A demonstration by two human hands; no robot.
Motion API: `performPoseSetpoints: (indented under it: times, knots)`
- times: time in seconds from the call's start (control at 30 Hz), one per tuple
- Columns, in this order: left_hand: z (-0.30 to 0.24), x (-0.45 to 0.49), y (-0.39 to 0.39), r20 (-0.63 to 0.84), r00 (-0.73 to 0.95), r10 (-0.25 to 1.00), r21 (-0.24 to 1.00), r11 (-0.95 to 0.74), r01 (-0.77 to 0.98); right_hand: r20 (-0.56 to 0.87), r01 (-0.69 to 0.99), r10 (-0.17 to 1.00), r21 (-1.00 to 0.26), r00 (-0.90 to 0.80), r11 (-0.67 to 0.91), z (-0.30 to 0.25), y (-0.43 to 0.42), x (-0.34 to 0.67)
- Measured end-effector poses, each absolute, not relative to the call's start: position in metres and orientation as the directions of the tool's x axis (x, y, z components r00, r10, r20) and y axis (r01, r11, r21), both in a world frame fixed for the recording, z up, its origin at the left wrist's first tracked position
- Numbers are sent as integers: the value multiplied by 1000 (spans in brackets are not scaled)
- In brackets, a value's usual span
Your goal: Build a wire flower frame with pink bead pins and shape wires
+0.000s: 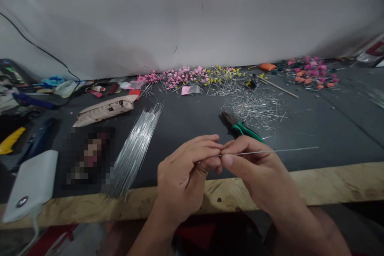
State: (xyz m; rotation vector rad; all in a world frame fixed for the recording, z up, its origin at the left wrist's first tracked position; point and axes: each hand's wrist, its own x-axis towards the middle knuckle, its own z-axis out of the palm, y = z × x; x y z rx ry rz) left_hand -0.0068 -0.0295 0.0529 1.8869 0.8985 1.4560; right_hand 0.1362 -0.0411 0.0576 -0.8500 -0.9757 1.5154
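We see a thin, straight silver wire (285, 151), bare and shiny, sticking out rightward from both hands above the tabletop (330, 128) edge. The left hand (183, 172) fingers are pinched shut on its left end, and the right hand (255, 166) fingers are closed on it too. Green-handled pliers (246, 130) lie just behind.

The desk (192, 124) is dark grey with a pale wood edge. The pliers (244, 130) have green handles. The wire (270, 151) is silver; the beads (180, 76) are pink and yellow.
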Motion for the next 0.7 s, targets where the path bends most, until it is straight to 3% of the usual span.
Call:
performPoseSetpoints:
  times: [0.2, 0.4, 0.7]
  knots:
    - [52, -5, -29, 540, 139, 830, 827, -554, 91, -10, -368, 989, -928, -144, -63, 59, -41, 135]
    - [52, -3, -22, 430, 137, 892, 885, -447, 133, -6, -195, 1000, -981, 15, -3, 61, -36, 134]
    - [51, -2, -17, 357, 123, 926, 920, -371, 123, -6, -198, 999, -980, 38, 2, 57, -32, 136]
